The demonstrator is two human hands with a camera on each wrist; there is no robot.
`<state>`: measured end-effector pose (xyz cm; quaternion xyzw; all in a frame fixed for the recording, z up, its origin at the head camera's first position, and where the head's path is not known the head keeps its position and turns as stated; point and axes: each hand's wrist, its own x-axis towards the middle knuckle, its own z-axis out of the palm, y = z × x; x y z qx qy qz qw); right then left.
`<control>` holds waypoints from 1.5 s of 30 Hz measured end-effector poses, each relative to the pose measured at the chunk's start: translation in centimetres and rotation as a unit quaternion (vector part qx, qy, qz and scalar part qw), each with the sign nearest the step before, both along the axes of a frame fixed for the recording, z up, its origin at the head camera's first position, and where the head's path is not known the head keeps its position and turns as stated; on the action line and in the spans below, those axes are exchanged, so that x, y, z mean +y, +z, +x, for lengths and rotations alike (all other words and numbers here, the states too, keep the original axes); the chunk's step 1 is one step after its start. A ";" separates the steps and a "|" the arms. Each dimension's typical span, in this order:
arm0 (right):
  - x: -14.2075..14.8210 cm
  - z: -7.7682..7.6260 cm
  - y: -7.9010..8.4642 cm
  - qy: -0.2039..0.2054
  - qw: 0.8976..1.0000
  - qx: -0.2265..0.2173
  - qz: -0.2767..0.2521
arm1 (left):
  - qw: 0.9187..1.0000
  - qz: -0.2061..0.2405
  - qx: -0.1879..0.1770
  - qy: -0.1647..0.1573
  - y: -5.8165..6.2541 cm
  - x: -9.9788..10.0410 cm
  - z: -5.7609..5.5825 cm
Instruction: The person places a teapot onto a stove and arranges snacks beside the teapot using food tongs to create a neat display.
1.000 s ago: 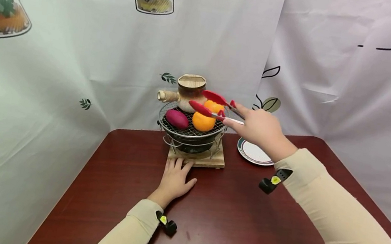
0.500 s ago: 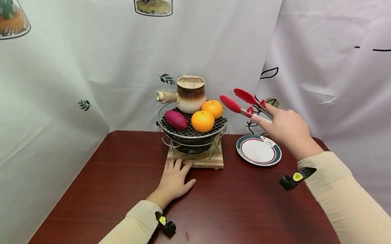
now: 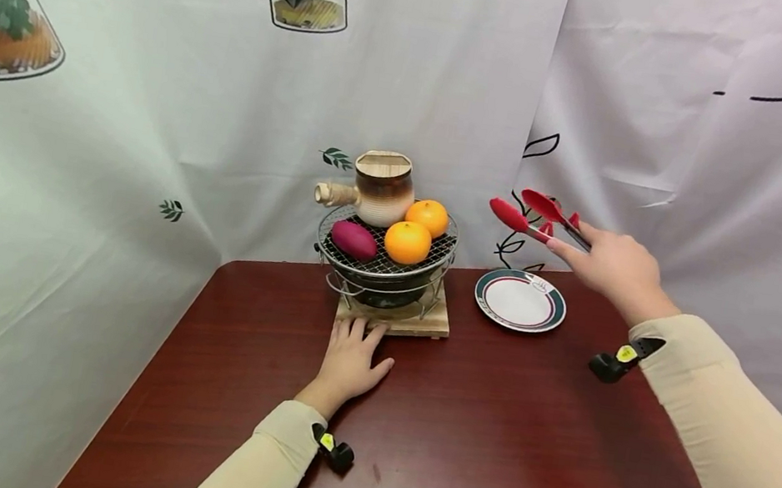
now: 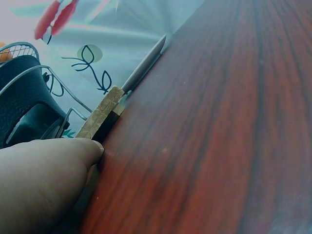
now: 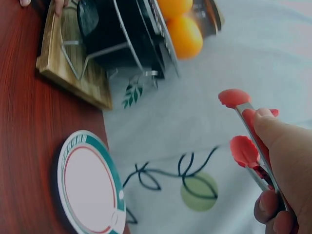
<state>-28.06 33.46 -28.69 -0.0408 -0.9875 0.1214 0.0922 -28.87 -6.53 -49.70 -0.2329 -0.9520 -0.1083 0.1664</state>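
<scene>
My right hand (image 3: 618, 270) grips a pair of red-tipped metal tongs (image 5: 251, 127), raised above the table to the right of the grill. The tong tips are spread, with nothing between them. Below them lies a white plate (image 3: 519, 301) with a green and red rim. My left hand (image 3: 346, 364) lies with straight fingers, fingertips at the front edge of the wooden board (image 3: 417, 324) under the grill. On the round wire-topped grill (image 3: 385, 285) sit two oranges (image 3: 407, 243) (image 3: 429, 218), a purple sweet-potato-shaped item (image 3: 354, 240) and a lidded clay pot (image 3: 381, 196) with a side handle.
The dark red wooden table (image 3: 466, 449) stands against white printed curtains (image 3: 446, 75) behind and at both sides. The pot's handle (image 3: 336, 194) sticks out to the left over the grill's edge.
My right hand has moved the tongs to the right, away from above the oranges to over the plate's far side. My left hand has stayed at the board.
</scene>
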 end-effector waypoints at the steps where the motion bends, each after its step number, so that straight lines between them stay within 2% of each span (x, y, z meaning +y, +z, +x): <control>1: 0.4 0.0 -0.2 -0.003 1.000 0.001 -0.003 | 1.000 0.001 0.001 0.000 0.0 0.0 0.0; 11: 3.1 -0.1 -2.2 -0.030 0.999 0.007 -0.012 | 1.000 0.001 0.007 -0.001 -0.1 -0.1 0.0; 22: 7.0 -0.1 -5.4 -0.043 0.999 0.011 -0.016 | 1.000 0.005 0.008 -0.002 0.1 -0.1 0.1; 26: 8.2 0.1 -6.2 -0.052 0.998 0.012 -0.016 | 1.000 0.007 0.013 -0.003 0.2 0.0 0.1; 33: 9.8 1.1 -8.1 -0.059 0.998 0.016 -0.021 | 1.000 0.004 0.001 -0.002 -0.1 0.0 0.2; 41: 11.1 1.8 -10.3 -0.112 0.992 -0.025 -0.045 | 1.000 0.002 0.003 0.000 -0.1 0.0 0.1; 45: 11.5 1.9 -11.0 -0.119 0.992 -0.023 -0.041 | 1.000 -0.003 -0.003 0.003 0.0 0.0 0.1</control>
